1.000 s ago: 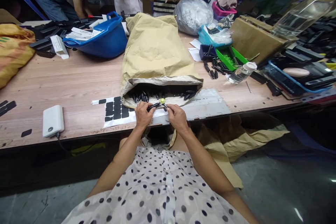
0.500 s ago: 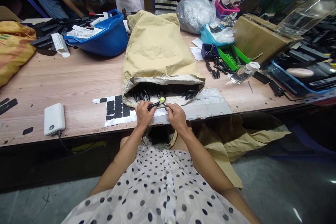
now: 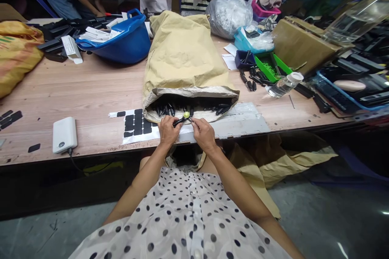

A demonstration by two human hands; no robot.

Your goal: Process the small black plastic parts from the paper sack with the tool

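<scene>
Seen from the head camera, the left hand (image 3: 168, 130) grips a small black part (image 3: 179, 121) with a yellow-green tip. The right hand (image 3: 203, 134) pinches that tip end. Both are at the table (image 3: 91, 97) edge, just before an open paper sack (image 3: 182, 56), beside a sheet of black pads (image 3: 137, 123).

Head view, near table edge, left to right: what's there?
white power bank → sheet of black pads → left hand holding black part → right hand → pale flat panel → water bottle
</scene>
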